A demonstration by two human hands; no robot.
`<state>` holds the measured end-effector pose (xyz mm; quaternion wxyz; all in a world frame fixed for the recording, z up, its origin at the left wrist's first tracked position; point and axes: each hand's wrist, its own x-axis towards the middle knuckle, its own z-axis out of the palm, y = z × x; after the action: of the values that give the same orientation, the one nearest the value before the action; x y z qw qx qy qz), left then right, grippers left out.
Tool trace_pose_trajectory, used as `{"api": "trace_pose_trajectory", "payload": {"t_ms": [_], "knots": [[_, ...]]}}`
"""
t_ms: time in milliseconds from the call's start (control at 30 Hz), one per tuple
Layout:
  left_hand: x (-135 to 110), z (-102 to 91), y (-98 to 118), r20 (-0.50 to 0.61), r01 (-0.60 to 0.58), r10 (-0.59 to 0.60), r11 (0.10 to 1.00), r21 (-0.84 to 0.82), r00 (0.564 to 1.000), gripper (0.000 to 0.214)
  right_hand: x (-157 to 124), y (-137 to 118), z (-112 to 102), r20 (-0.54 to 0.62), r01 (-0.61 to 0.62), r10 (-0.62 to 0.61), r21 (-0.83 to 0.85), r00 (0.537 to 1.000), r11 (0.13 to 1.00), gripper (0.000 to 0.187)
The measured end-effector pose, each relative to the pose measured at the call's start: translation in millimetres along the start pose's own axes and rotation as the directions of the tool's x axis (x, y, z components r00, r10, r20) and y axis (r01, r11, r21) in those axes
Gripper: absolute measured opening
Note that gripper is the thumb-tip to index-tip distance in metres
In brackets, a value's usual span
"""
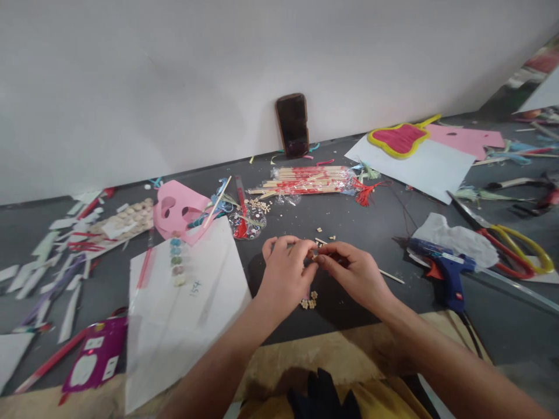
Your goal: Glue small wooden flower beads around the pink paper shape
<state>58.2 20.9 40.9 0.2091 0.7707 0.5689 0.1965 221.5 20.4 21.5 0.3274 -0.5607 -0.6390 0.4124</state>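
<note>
Yellow cloth and a black fabric shape are seen nearest the camera, just below a pale plywood edge. A tiny pale wooden piece is pinched between the fingertips of the left hand and the right hand, the hands being brought together above a dark grey work surface; most of the piece is hidden by the fingers. It is judged light, stiff and easily dropped, best held by its edges with the fingertips. A thin wooden stick is seen running out from under the right hand; whether it is held cannot be told.

Tan flower-shaped wooden pieces are lying just below the pinched piece, and small wooden cubes just above it. To its right, a blue hot-glue gun is lying beside crumpled white tissue and red-and-yellow-handled scissors. To its left, a white paper sheet is spread. Beyond it, a clear bag of red-and-cream sticks is lying.
</note>
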Motion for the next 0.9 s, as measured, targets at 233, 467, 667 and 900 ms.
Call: {"api": "trace_pose_trajectory", "payload": {"t_ms": [233, 467, 667, 900], "knots": [[-2.1, 0.9, 2.6, 0.014, 0.005, -0.005, 0.999, -0.036, 1.000, 0.015, -4.1, -7.2, -0.4, -0.006, 0.117, -0.120, -0.183, 0.993, 0.976, 0.015], [-4.0, -4.9, -1.3, 0.037, 0.056, -0.052, 0.992, -0.117, 0.998, 0.008, -5.0, -2.8, -15.2, -0.094, -0.042, 0.036, -0.071, 0.995, 0.997, 0.029], [-8.6, -7.7, -7.0, 0.024, 0.096, -0.093, 0.963, -0.251, 0.995, 0.012, -10.2, 2.3, -29.1, -0.088, -0.147, 0.168, 0.208, 0.982, 0.967, 0.042], [-14.5, -2.4, -7.2, 0.037, 0.156, -0.156, 0.884, -0.441, 0.987, 0.024, -14.1, -7.9, -6.3, 0.126, -0.238, 0.202, 0.474, 0.971, 0.848, 0.028]]}}
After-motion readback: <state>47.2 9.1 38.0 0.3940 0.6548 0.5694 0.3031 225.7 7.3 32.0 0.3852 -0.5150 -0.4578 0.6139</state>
